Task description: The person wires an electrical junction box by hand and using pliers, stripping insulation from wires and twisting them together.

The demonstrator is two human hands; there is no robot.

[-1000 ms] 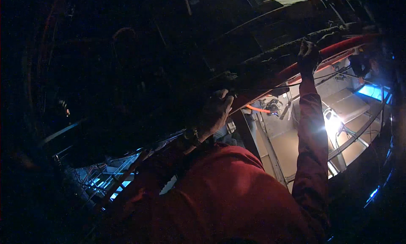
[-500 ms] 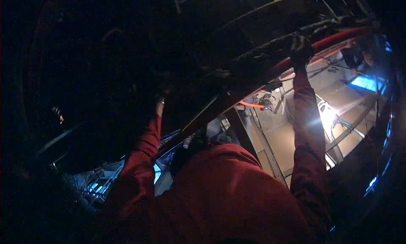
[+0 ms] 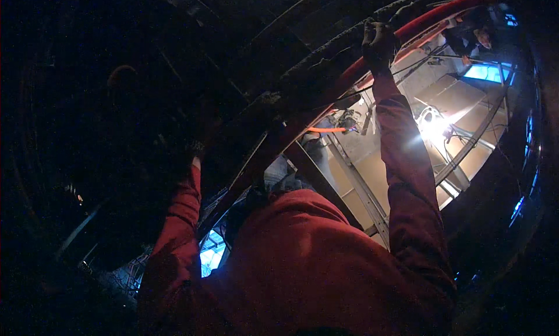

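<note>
Both my arms, in red sleeves, reach up and away from my body. My right hand (image 3: pixel 379 42), in a dark glove, lies across a long red beam (image 3: pixel 431 19) with its fingers curled over the beam's far edge. My left hand (image 3: pixel 198 148) is raised into deep shadow on the left. Only its wrist and a faint outline show, so its fingers and whatever they touch are hidden. A dark, rough-edged surface (image 3: pixel 326 57) runs alongside the beam, on its far side.
A bright lamp (image 3: pixel 435 126) glares over pale boards (image 3: pixel 460 97) at right. An orange hose (image 3: pixel 327 129) and a metal rail (image 3: pixel 358 182) lie beyond the beam. Another person (image 3: pixel 482 39) is at the far right. A dark post (image 3: pixel 317 170) slants below the beam.
The view has shifted, so the beam, lamp and both arms appear farther left, with the right hand higher. My right hand stays at the beam; my left remains in shadow.
</note>
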